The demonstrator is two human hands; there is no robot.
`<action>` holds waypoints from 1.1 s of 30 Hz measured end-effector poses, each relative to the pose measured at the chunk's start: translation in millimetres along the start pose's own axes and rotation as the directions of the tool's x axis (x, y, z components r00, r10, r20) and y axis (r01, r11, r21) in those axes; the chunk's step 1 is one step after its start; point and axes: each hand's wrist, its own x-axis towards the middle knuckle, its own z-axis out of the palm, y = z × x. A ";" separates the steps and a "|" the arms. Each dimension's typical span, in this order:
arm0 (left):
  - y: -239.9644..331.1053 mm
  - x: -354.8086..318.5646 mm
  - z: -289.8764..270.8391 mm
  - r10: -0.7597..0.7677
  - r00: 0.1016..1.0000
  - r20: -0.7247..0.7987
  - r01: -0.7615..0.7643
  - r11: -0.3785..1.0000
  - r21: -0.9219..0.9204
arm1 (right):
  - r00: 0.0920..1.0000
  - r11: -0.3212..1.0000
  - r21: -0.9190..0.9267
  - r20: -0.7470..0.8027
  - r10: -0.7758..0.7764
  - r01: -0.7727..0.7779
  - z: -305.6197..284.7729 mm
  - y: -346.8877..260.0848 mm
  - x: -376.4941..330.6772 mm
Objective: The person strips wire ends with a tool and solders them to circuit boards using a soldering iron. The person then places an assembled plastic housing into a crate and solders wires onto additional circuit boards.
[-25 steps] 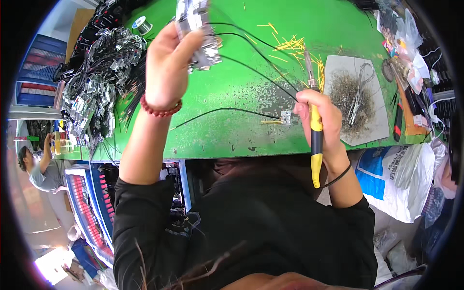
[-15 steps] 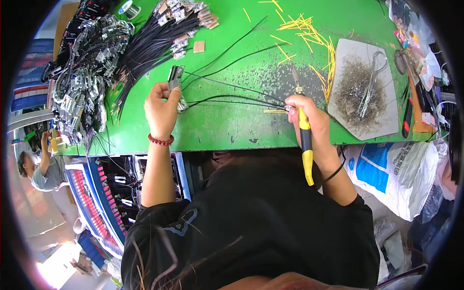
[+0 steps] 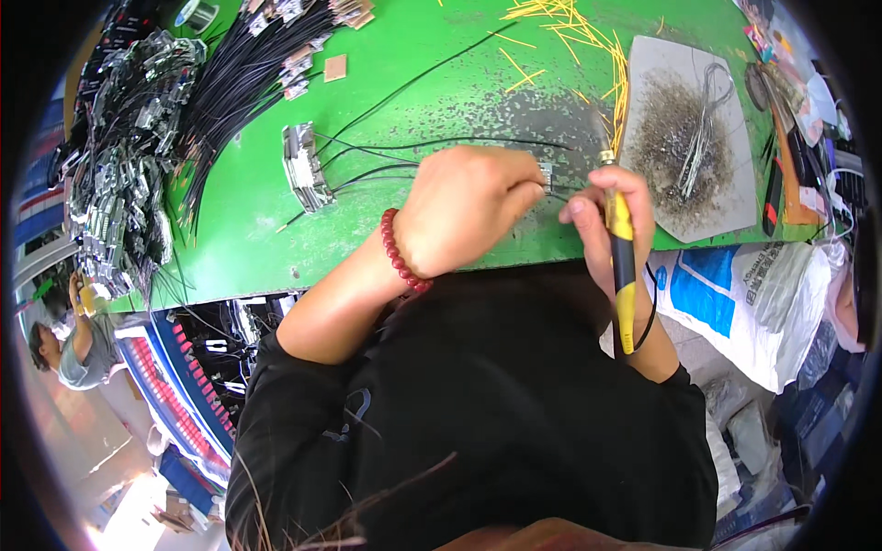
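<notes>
My right hand grips a yellow-and-black soldering iron, its tip pointing away from me over the table; thumb and index finger are apart from the small part nearby. My left hand, with a red bead bracelet at the wrist, is closed in a pinch at a small silver part that shows just beyond its fingertips. Thin black wires run from near that hand to a stack of silver metal pieces lying on the green table to the left.
Tangled metal parts and a bundle of black wires lie far left, near a solder spool. Yellow sticks are scattered at the back. A stained grey board holds wire strands at right. A white sack stands below the edge.
My left hand has let go of the stack of metal pieces and moved right to the small silver part by my right hand. The soldering iron has shifted right.
</notes>
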 end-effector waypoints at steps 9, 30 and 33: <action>-13.0 -1.3 17.7 0.115 0.992 -0.043 -0.113 0.992 0.058 | 0.996 0.993 -0.082 -0.021 -0.089 0.087 -0.1 18.9 7.8; -6.8 3.3 38.2 0.105 0.964 -0.244 -0.089 0.993 0.073 | 0.957 0.927 -0.296 -0.102 -0.271 0.231 -8.7 16.6 -8.7; -11.0 3.2 40.8 0.108 0.960 -0.260 -0.094 0.993 0.065 | 0.957 0.918 -0.307 -0.058 -0.283 0.253 -8.6 18.3 -9.5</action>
